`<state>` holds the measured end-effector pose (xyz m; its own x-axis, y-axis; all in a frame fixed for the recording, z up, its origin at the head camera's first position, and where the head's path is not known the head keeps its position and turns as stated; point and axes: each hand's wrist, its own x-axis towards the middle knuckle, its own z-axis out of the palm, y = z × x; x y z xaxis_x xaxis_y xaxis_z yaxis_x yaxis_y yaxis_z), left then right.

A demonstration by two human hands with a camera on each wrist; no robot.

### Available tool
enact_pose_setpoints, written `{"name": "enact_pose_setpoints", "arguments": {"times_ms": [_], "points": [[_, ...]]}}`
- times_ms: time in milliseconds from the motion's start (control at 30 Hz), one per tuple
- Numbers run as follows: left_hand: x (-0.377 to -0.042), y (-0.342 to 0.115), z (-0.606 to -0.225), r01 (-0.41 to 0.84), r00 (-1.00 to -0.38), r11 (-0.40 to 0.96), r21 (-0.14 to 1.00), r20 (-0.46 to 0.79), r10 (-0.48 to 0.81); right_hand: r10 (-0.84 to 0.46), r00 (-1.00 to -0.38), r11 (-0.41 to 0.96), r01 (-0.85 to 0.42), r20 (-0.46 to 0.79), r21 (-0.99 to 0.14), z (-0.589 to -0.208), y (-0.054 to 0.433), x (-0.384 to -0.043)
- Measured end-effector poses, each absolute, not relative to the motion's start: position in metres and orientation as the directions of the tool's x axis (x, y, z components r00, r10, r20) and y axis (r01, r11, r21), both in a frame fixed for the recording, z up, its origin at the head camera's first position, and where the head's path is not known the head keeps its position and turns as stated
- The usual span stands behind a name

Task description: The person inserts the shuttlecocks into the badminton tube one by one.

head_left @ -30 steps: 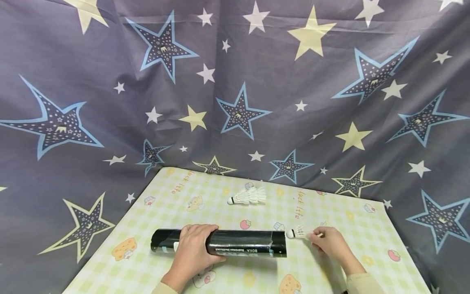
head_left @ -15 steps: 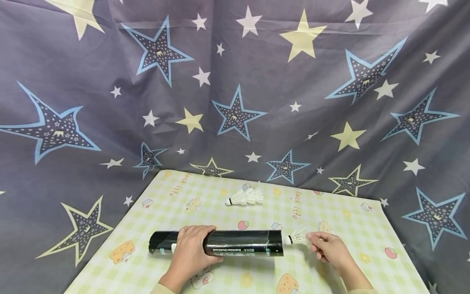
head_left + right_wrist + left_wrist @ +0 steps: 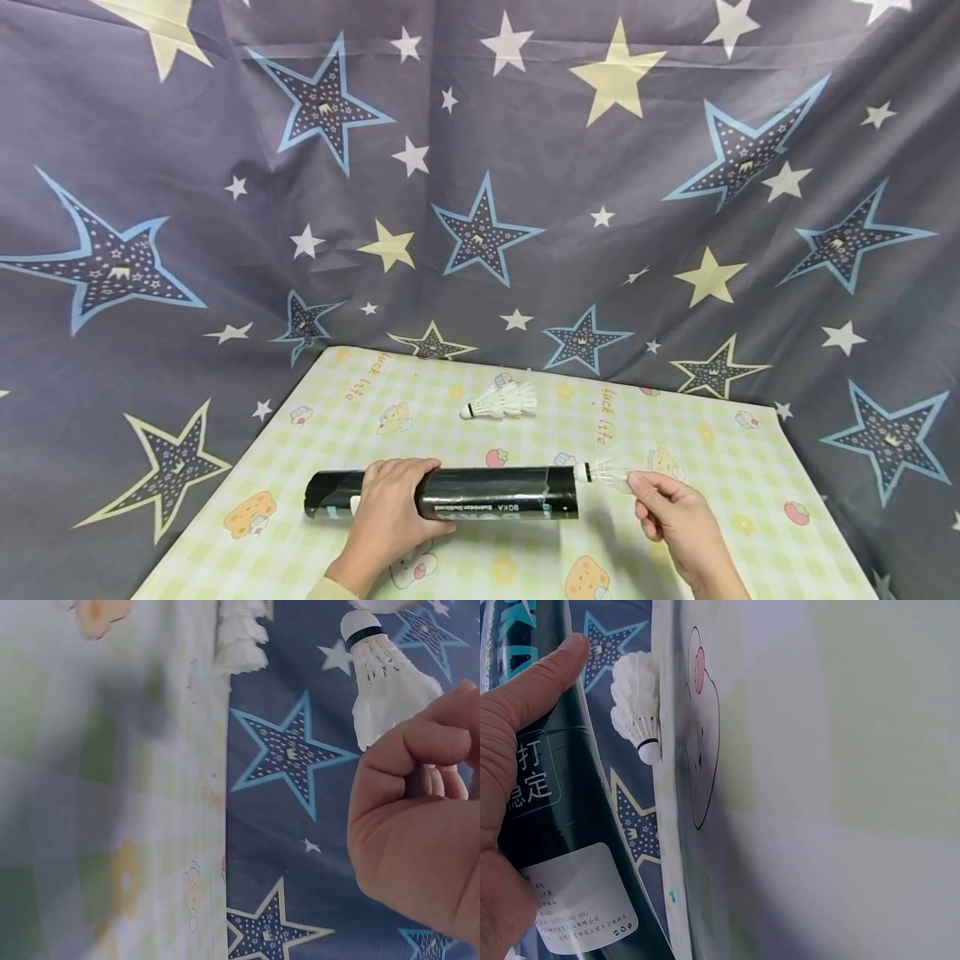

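My left hand (image 3: 393,508) grips a black shuttlecock tube (image 3: 498,493) around its left half, and the tube lies sideways above the table. Its label and a white sticker (image 3: 585,900) show in the left wrist view. My right hand (image 3: 678,521) pinches a white shuttlecock (image 3: 603,473) by the feather end between thumb and finger. The cork of that shuttlecock, with its dark band, points left, right at the tube's right end. In the right wrist view the feathers of the shuttlecock (image 3: 390,690) reach up from the fingertips.
A stack of nested shuttlecocks (image 3: 502,402) lies on the table behind the tube, cork to the left. A green-checked cloth with cartoon prints covers the table (image 3: 435,450). A dark curtain with stars (image 3: 570,167) hangs behind and at both sides.
My right hand has turned and lifted the shuttlecock slightly, bringing its cork left to the tube's end. The left hand keeps its grip on the tube; the view has shifted a little.
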<state>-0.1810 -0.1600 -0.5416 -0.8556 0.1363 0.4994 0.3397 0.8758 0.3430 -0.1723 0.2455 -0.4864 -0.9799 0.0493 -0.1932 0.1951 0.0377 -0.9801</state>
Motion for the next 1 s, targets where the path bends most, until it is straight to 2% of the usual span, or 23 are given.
{"name": "enact_pose_setpoints", "arguments": {"times_ms": [100, 267, 600, 867, 1000], "points": [[-0.182, -0.16, -0.541, 0.341, -0.858, 0.874, 0.347, 0.495, 0.138, 0.111, -0.975, 0.012, 0.194, -0.192, -0.981, -0.484, 0.246, -0.165], [-0.183, -0.162, -0.541, 0.326, -0.871, 0.871, 0.368, 0.474, 0.126, 0.101, -0.979, -0.013, 0.174, -0.175, -0.985, -0.485, 0.239, -0.158], [-0.183, -0.16, -0.54, 0.334, -0.865, 0.868, 0.368, 0.486, 0.127, -0.119, -0.968, -0.02, 0.226, -0.222, -0.974, -0.495, 0.2, -0.157], [-0.183, -0.158, -0.539, 0.324, -0.872, 0.866, 0.381, 0.476, 0.116, -0.134, -0.962, -0.016, 0.244, -0.239, -0.97, -0.494, 0.191, -0.157], [-0.183, -0.158, -0.539, 0.322, -0.869, 0.869, 0.376, 0.482, 0.114, -0.191, -0.952, 0.014, 0.242, -0.241, -0.97, -0.493, 0.193, -0.154]]}}
